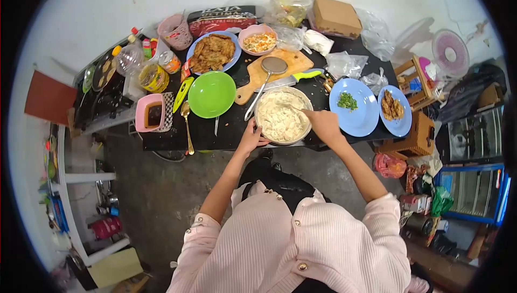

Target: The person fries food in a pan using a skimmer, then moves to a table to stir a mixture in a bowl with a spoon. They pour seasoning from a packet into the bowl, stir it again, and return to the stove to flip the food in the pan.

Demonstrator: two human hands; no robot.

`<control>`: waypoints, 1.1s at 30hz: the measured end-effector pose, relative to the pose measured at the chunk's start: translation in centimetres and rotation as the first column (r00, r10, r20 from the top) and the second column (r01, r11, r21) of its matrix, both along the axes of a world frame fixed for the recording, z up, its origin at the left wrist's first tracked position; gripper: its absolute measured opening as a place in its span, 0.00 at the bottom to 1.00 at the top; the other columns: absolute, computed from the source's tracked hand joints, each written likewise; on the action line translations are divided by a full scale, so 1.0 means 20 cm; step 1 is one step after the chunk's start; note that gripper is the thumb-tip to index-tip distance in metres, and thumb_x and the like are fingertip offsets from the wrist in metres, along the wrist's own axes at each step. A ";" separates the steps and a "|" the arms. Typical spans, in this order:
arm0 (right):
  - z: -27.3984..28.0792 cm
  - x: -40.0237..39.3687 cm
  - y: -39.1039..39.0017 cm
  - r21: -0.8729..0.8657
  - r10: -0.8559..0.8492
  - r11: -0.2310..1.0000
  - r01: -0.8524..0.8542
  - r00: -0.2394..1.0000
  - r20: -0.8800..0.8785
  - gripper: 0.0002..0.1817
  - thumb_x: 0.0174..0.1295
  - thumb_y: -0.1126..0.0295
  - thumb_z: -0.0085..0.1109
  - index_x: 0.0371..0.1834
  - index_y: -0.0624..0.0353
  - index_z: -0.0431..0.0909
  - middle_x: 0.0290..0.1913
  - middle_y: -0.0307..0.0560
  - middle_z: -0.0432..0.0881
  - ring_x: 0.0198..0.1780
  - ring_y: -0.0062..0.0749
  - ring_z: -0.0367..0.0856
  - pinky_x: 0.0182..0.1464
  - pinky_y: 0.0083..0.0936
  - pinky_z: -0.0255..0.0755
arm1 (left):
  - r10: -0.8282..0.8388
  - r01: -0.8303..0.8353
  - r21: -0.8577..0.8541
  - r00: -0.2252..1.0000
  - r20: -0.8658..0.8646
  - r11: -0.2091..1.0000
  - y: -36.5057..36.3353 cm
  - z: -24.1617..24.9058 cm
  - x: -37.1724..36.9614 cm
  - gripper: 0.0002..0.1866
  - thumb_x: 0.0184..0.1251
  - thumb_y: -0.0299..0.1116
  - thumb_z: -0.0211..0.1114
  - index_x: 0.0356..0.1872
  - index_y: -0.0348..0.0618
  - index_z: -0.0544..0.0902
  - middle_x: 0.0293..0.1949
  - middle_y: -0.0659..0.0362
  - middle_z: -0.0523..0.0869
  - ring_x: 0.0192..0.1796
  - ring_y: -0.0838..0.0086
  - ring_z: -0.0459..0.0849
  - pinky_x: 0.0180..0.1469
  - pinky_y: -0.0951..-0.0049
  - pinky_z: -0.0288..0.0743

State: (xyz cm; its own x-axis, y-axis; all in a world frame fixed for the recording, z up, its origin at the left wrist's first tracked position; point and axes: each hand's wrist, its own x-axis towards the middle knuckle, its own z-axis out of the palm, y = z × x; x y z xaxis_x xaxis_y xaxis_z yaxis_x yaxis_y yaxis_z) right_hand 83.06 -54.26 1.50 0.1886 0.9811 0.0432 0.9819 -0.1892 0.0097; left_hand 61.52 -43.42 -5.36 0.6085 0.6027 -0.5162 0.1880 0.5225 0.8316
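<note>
— Looking down from the head camera, what do the hands have?

— The left hand point(252, 140) is curled against the near rim of the metal bowl point(260, 125), its grip closed lightly on that rim. The right hand point(325, 125) is closed on a thin utensil point(295, 109) whose tip lies in the pale batter point(280, 118) inside the bowl; what kind of utensil, I cannot tell.

— And where does the bowl sit?

— At the near edge of the black table point(229, 128), about the middle of its length.

— What lies around it?

— A wooden cutting board point(291, 62) behind it carries a skimmer ladle point(273, 67) and a green-handled knife point(293, 79). Towards the left edge stands an empty green bowl point(212, 94); towards the right edge, a blue plate with chopped herbs point(355, 115). At the far edge, a blue plate of fritters point(212, 51).
</note>
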 end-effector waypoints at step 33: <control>-0.13 -0.09 -0.26 0.154 -0.102 0.972 0.179 0.906 -0.412 0.26 0.56 0.60 0.53 0.56 0.62 0.64 0.38 0.56 0.72 0.41 0.50 0.72 0.42 0.40 0.68 | 0.230 -0.223 -0.093 0.971 0.064 0.970 -0.26 0.21 -0.13 0.35 0.62 0.34 0.53 0.66 0.44 0.46 0.62 0.51 0.61 0.65 0.66 0.58 0.64 0.62 0.52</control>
